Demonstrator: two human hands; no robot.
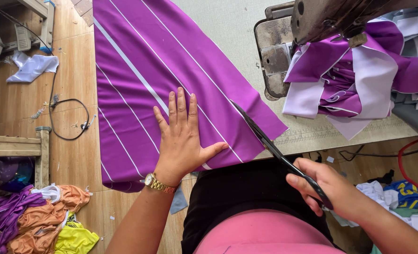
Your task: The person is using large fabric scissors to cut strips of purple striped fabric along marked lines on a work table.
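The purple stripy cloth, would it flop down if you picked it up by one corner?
Probably yes. The purple cloth already droops over the table edge, so it looks soft and floppy. It seems thin and light, and the left hand lies flat on it, perhaps so it won't slide beside the scissors.
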